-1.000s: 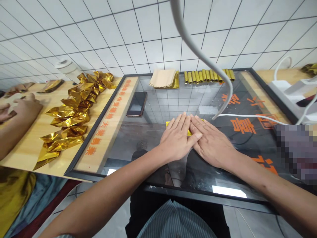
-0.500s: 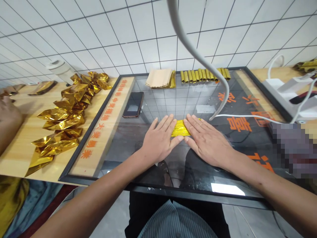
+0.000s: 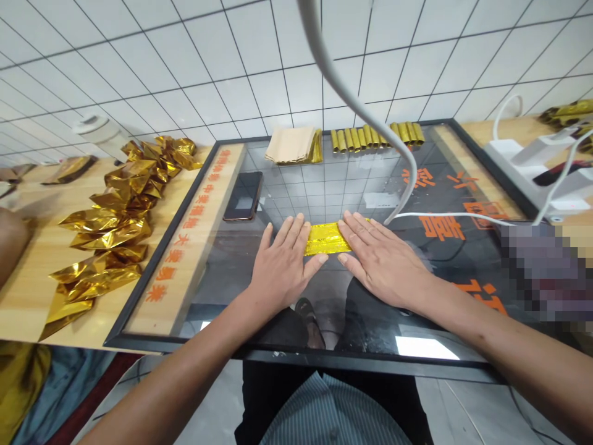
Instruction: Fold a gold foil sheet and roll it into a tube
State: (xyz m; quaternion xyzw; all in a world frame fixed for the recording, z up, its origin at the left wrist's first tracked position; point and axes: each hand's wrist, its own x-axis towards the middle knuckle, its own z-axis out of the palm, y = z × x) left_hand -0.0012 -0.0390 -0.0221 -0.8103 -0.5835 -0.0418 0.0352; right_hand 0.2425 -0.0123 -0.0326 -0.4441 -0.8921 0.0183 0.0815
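Note:
A folded strip of gold foil (image 3: 325,238) lies on the glass-topped board (image 3: 296,185) in front of me. My left hand (image 3: 281,264) lies flat on the glass, fingers stretched out, its fingertips on the strip's left end. My right hand (image 3: 380,258) also lies flat with fingers spread, pressing on the strip's right end. The middle of the strip shows between the two hands.
A row of rolled gold tubes (image 3: 376,136) and a stack of tan paper sheets (image 3: 293,145) sit at the board's far edge. A phone (image 3: 243,196) lies on the glass. Crumpled gold foil pieces (image 3: 118,213) cover the wooden table left. A white cable (image 3: 352,99) hangs overhead; another person's arm (image 3: 10,238) is far left.
My hands, which overlapped on top of the gold strip, have slid apart to its two ends, so the strip's middle is now uncovered.

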